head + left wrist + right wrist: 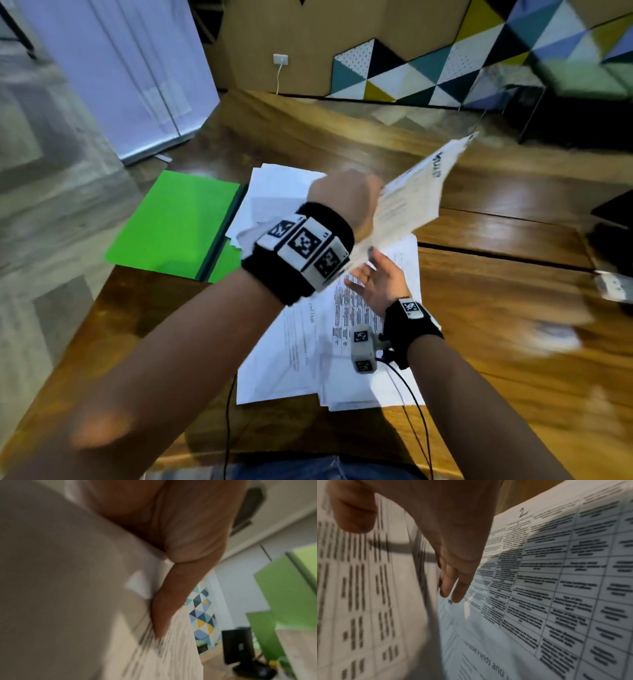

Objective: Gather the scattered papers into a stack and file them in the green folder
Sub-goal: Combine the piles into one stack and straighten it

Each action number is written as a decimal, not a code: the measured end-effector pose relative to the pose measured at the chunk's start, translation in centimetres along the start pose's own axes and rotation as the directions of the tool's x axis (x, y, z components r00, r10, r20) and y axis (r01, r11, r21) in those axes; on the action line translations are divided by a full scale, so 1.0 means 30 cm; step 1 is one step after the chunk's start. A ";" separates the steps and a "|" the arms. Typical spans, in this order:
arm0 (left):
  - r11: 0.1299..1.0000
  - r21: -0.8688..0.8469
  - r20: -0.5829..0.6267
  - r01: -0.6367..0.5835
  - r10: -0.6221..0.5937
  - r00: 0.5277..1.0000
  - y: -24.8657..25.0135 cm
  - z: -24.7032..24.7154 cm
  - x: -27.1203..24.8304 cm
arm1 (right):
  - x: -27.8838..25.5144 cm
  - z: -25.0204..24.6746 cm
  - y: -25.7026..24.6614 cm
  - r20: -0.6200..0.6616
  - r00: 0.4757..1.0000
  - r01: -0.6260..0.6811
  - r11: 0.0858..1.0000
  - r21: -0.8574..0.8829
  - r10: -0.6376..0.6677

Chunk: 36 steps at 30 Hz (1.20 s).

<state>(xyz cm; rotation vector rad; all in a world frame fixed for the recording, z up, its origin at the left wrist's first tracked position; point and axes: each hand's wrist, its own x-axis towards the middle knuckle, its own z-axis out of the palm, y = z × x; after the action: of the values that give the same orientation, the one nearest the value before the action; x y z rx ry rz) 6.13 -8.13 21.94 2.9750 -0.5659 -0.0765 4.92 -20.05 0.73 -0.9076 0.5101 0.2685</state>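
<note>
My left hand (344, 200) is raised above the wooden table (496, 308) and grips a bundle of printed papers (414, 192) that slants up to the right. In the left wrist view the thumb (171, 601) presses on that bundle (68, 574). My right hand (371, 277) is open, its straight fingers (453, 585) by the bundle's lower edge (359, 588). More printed sheets (308, 349) lie spread flat on the table, one a table-filled page (556, 574). The green folder (178, 219) lies open at the left, with white sheets (274, 188) overlapping its right half.
The table's left edge runs just past the folder, with grey floor (51, 171) beyond. A dark object (613, 212) and a small white item (613, 287) sit at the table's right edge. A black cable (416, 401) trails from my right wrist across the front.
</note>
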 end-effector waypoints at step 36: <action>-0.194 -0.969 0.226 0.155 -0.429 0.875 -0.072 0.499 0.066 | -0.111 -0.075 -0.236 -0.212 0.836 0.367 0.804 -0.468 -0.506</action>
<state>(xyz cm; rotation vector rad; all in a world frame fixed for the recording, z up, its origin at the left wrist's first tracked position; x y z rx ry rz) 7.70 -8.39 6.76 1.3453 0.2922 -0.1637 4.46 -26.10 6.17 -1.4726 0.5379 -0.2262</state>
